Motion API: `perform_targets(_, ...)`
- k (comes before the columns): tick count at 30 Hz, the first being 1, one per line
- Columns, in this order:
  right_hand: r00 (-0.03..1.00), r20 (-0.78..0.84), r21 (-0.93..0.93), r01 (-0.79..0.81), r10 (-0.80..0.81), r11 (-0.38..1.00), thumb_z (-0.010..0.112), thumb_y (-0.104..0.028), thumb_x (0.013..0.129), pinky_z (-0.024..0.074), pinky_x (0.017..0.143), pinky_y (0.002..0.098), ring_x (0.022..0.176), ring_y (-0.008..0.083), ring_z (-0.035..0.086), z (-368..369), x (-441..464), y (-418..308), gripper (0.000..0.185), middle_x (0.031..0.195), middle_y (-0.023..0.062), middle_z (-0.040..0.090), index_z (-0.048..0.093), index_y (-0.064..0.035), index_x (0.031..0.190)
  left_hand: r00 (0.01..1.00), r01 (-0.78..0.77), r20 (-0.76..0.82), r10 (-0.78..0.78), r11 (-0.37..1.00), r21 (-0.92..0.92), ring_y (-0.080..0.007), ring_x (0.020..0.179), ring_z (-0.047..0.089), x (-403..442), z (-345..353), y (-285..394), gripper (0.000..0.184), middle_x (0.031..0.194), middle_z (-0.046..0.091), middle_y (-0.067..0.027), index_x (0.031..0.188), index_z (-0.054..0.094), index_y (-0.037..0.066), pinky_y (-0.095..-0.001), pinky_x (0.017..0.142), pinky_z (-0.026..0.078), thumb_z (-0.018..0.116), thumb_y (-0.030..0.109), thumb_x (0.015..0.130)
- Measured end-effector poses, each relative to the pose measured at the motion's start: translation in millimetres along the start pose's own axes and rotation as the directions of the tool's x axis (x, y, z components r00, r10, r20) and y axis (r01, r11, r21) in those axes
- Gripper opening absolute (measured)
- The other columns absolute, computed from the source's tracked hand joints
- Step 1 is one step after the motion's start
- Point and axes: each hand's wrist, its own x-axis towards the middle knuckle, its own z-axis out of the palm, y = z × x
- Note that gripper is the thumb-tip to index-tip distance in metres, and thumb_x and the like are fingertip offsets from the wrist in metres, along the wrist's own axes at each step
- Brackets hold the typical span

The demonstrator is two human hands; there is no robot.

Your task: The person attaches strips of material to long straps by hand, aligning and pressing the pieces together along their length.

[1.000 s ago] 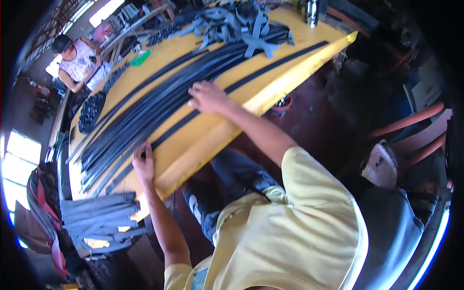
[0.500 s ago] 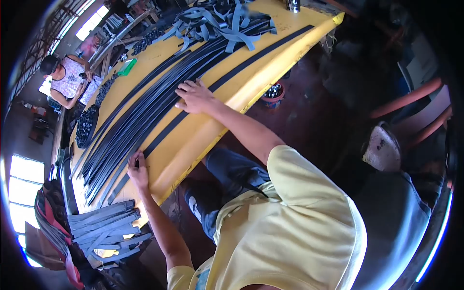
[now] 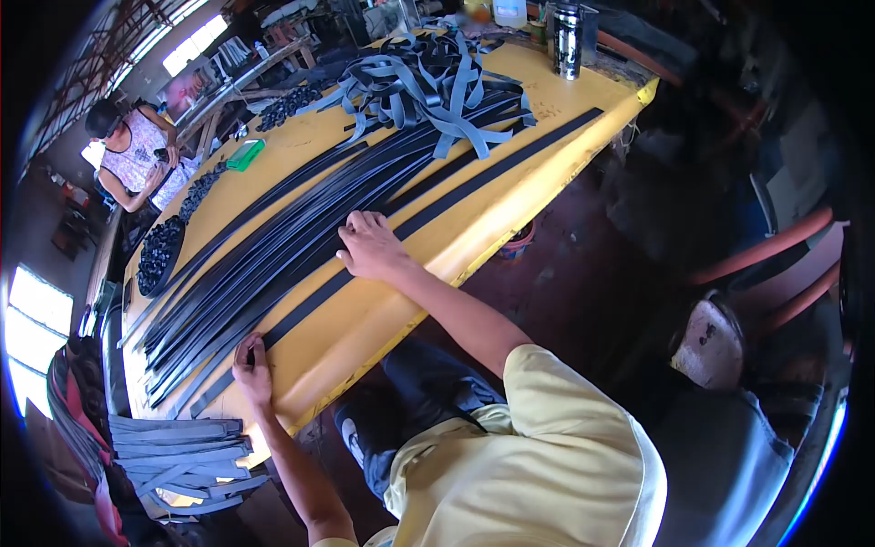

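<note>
Long black strips [image 3: 273, 237] lie side by side along the yellow table [image 3: 383, 319]. One separate black strip [image 3: 492, 182] runs nearer the front edge. My left hand [image 3: 253, 369] is at the lower part of this strip, its fingers curled around a small dark thing too hidden to name. Farther up, my right hand [image 3: 372, 246] rests over the same strip beside the bundle, with bent fingers. Whether it pinches anything cannot be seen. A tangled heap of grey-black straps [image 3: 419, 87] covers the far ends of the bundle.
Short grey strips [image 3: 178, 456] are stacked at the table's lower left corner. Small black pieces [image 3: 161, 253] and a green box [image 3: 245, 155] sit along the far side. A metallic flask [image 3: 567, 44] stands at the upper right. Another person [image 3: 137, 159] is beyond the table.
The camera view has shifted, so the table and hands appear lower than half a second ago. Both hands stay near the separate strip, and the right hand's fingers look more bent.
</note>
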Motion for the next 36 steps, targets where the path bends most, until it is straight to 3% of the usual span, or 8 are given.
perform_targets(9, 0.995, -0.001, 0.053, 0.095, -0.095, 0.994, 0.07, -0.032, 0.093, 0.0333, 0.112, 0.0514, 0.117, 0.0345, 0.055, -0.7, -5.0, 0.1, 0.043, 0.113, 0.0187, 0.059, 0.065, 0.0047, 0.114, 0.998, 0.063, 0.008, -0.063, 0.995, -0.083, -0.0185, 0.103, 0.067, -2.4, -8.2, -14.2, 0.022, 0.111, 0.075, -0.0124, 0.11, 0.073, -0.004, -0.0308, 0.095, 0.05, 0.063, 0.015, 0.104)
perform_targets(12, 0.982, -0.058, 0.229, 0.186, -0.178, 0.955, 0.07, -0.034, 0.093, 0.0327, 0.113, 0.0507, 0.12, 0.034, 0.054, -1.5, -4.5, -1.0, 0.043, 0.113, 0.0172, 0.058, 0.066, 0.0012, 0.117, 0.997, 0.068, 0.026, -0.069, 0.997, 0.032, -0.0177, 0.103, 0.067, -3.2, -10.2, -5.8, 0.025, 0.11, 0.075, -0.0119, 0.11, 0.073, -0.004, -0.0313, 0.096, 0.049, 0.062, 0.017, 0.105)
perform_targets(17, 0.974, -0.117, 0.26, 0.219, -0.195, 0.94, 0.071, -0.034, 0.092, 0.0343, 0.111, 0.0493, 0.119, 0.0339, 0.054, 1.6, -5.1, -2.8, 0.043, 0.115, 0.016, 0.058, 0.067, 0.0005, 0.117, 0.986, 0.147, 0.067, -0.153, 0.985, 0.09, -0.0189, 0.107, 0.066, -7.7, -8.2, 22.6, 0.023, 0.117, 0.074, -0.0111, 0.115, 0.072, -0.003, -0.0322, 0.097, 0.049, 0.063, 0.015, 0.102)
perform_targets(22, 0.953, -0.199, 0.277, 0.277, -0.227, 0.92, 0.075, -0.033, 0.089, 0.0369, 0.107, 0.0489, 0.117, 0.0327, 0.054, -2.3, -3.7, -6.7, 0.042, 0.114, 0.014, 0.057, 0.067, -0.0006, 0.116, 0.999, -0.038, 0.044, 0.031, 0.986, 0.162, -0.0233, 0.111, 0.067, -5.5, -4.9, 22.2, 0.025, 0.117, 0.073, -0.0153, 0.114, 0.072, -0.003, -0.0337, 0.099, 0.049, 0.063, 0.017, 0.103)
perform_targets(26, 0.904, -0.334, 0.321, 0.374, -0.266, 0.87, 0.078, -0.032, 0.087, 0.0404, 0.102, 0.0478, 0.11, 0.031, 0.057, -7.5, -7.7, -10.1, 0.04, 0.111, 0.0105, 0.059, 0.068, -0.0012, 0.112, 0.998, 0.051, 0.014, -0.056, 0.974, 0.219, -0.0254, 0.111, 0.069, -3.1, -3.3, 24.7, 0.034, 0.117, 0.075, -0.0193, 0.115, 0.072, -0.006, -0.0342, 0.099, 0.05, 0.061, 0.025, 0.105)
perform_targets(30, 0.844, -0.435, 0.306, 0.466, -0.313, 0.831, 0.078, -0.032, 0.088, 0.0435, 0.097, 0.0456, 0.105, 0.0278, 0.059, -18.8, -5.0, -14.4, 0.037, 0.111, 0.0082, 0.061, 0.07, -0.0034, 0.109, 0.985, 0.173, -0.031, -0.17, 0.975, 0.143, -0.0296, 0.12, 0.065, -4.5, -6.4, 15.6, 0.053, 0.13, 0.07, -0.0206, 0.127, 0.069, -0.005, -0.0363, 0.106, 0.045, 0.052, 0.042, 0.109)
perform_targets(33, 0.819, -0.465, 0.266, 0.493, -0.337, 0.829, 0.079, -0.031, 0.087, 0.0441, 0.096, 0.0444, 0.101, 0.0258, 0.06, -25.7, -5.4, -18.6, 0.036, 0.11, 0.0069, 0.061, 0.071, -0.004, 0.109, 0.906, 0.383, -0.138, -0.4, 0.914, -0.137, -0.0306, 0.137, 0.051, -2.7, -9.9, -16.1, 0.083, 0.145, 0.059, -0.0214, 0.142, 0.058, -0.007, -0.0396, 0.119, 0.031, 0.031, 0.064, 0.108)
perform_targets(36, 0.796, -0.481, 0.224, 0.517, -0.368, 0.826, 0.08, -0.03, 0.086, 0.0442, 0.094, 0.0431, 0.099, 0.0241, 0.061, -29.9, -5.6, -17.8, 0.036, 0.108, 0.0058, 0.061, 0.071, -0.0044, 0.109, 0.949, 0.257, -0.119, -0.291, 0.936, -0.239, -0.0284, 0.129, 0.054, -1.0, -17.2, -42.6, 0.081, 0.136, 0.062, -0.022, 0.149, 0.049, -0.005, -0.0427, 0.117, 0.033, 0.034, 0.064, 0.108)
